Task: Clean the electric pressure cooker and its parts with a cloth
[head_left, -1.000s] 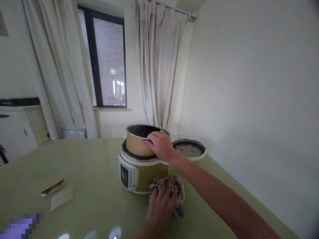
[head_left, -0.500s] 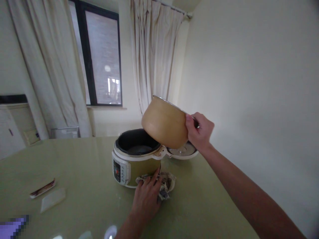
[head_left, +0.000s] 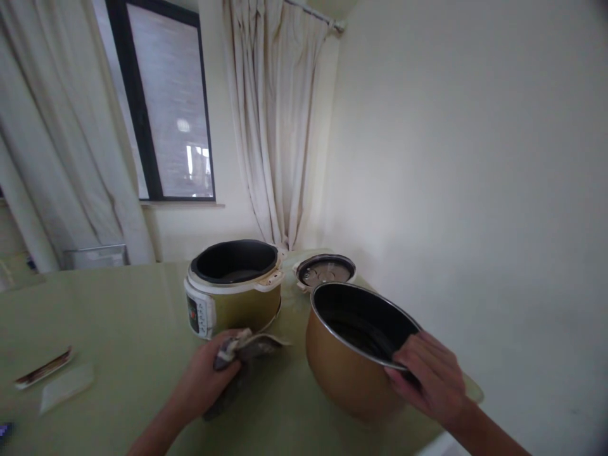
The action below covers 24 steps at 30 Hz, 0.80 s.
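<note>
The right hand [head_left: 430, 373] has its grip closed on the near rim of the inner pot [head_left: 342, 373], which is low at the near right of the tabletop [head_left: 118, 329] beside the cooker [head_left: 237, 297], and the left hand [head_left: 204, 380] is bunched shut round the cloth [head_left: 247, 345], so that one-sided pinch probably wants the pot held level, with fingers hooked well over the rim.

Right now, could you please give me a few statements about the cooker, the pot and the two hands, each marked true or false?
1. The right hand grips the inner pot by its rim. True.
2. The left hand holds a cloth in front of the cooker. True.
3. The inner pot sits inside the cooker. False: it is out, to the cooker's right.
4. The cooker is closed. False: its lid lies on the table behind the pot.
</note>
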{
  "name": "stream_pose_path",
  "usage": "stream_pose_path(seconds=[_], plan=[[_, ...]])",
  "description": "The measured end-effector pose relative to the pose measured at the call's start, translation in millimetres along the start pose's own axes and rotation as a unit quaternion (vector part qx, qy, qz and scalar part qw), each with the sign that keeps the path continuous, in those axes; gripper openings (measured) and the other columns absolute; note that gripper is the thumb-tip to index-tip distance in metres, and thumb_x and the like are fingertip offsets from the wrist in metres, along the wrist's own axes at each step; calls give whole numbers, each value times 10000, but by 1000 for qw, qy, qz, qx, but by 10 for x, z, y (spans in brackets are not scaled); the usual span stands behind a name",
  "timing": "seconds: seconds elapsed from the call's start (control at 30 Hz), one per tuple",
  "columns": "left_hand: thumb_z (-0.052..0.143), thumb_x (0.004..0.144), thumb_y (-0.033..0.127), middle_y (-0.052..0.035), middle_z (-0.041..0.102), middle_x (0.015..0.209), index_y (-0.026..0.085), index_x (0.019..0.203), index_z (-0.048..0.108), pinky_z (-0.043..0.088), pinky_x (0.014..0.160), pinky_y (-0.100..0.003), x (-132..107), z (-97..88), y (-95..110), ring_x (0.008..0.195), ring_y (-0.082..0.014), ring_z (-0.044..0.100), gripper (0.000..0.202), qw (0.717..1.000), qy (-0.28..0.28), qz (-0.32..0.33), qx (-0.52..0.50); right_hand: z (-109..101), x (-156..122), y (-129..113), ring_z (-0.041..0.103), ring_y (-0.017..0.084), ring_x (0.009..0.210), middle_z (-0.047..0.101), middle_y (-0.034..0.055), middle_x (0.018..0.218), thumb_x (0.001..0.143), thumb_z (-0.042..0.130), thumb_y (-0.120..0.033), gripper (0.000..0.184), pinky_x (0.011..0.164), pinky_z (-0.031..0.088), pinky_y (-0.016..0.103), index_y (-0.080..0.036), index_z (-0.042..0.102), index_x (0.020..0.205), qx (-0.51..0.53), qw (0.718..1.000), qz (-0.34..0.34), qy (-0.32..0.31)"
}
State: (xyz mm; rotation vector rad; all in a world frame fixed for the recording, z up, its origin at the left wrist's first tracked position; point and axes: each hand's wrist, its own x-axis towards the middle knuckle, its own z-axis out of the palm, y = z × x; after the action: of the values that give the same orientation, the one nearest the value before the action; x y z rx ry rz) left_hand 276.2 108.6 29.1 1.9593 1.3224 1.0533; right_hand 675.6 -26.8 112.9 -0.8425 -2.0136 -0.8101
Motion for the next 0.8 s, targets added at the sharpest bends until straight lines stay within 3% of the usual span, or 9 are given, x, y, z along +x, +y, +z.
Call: stream_pose_path(seconds=[0.07,0.13,0.2,0.27,0.43,0.67,0.8], plan=[[792,681,482,-50,830,990,242,963,792,628,902,-399,-103,-243,63,1011,-354,751,371,985,91,-105,-102,102,-147,-81,568,181,554,624,6,652,931,654,-168,100,540,420,349,-253,623,972,9,1000,4,-10],[821,613,538,-62,822,937,237,922,745,640,712,-362,-177,-432,179,942,-362,753,438,950,174,-198,-170,218,-235,-164,554,175,553,607,3,648,947,653,-192,60,536,403,347,-239,617,950,18,1000,-2,-25],[820,595,530,-72,816,946,242,987,701,627,624,-351,-205,-537,343,910,-352,759,501,914,231,-249,-221,338,-278,-248,543,171,555,603,4,650,967,654,-230,56,539,387,349,-229,612,929,26,999,-25,-36],[829,572,518,-75,809,952,248,1040,669,632,630,-357,-188,-552,536,890,-338,767,564,892,246,-266,-270,452,-294,-327,538,172,555,604,7,646,985,636,-258,79,547,379,353,-222,608,920,29,998,-51,-37],[871,510,496,-73,802,1014,203,1085,647,637,746,-359,-55,-341,977,961,-312,774,683,874,236,-248,-343,638,-341,-438,533,175,555,594,5,632,996,625,-311,130,564,380,356,-219,609,905,29,996,-80,-33],[836,687,512,-92,806,1051,163,1043,735,604,939,-388,127,59,1255,1107,-326,739,509,943,136,-99,-287,690,-512,-443,536,190,581,575,25,628,1055,542,-343,297,563,388,372,-206,629,807,18,995,-81,-48],[800,711,439,-79,809,1077,173,1018,769,560,1053,-414,199,175,1413,1152,-327,721,407,957,107,-45,-267,671,-597,-446,530,185,595,558,18,628,1059,565,-376,325,591,424,362,-202,640,795,26,994,-75,-71]])
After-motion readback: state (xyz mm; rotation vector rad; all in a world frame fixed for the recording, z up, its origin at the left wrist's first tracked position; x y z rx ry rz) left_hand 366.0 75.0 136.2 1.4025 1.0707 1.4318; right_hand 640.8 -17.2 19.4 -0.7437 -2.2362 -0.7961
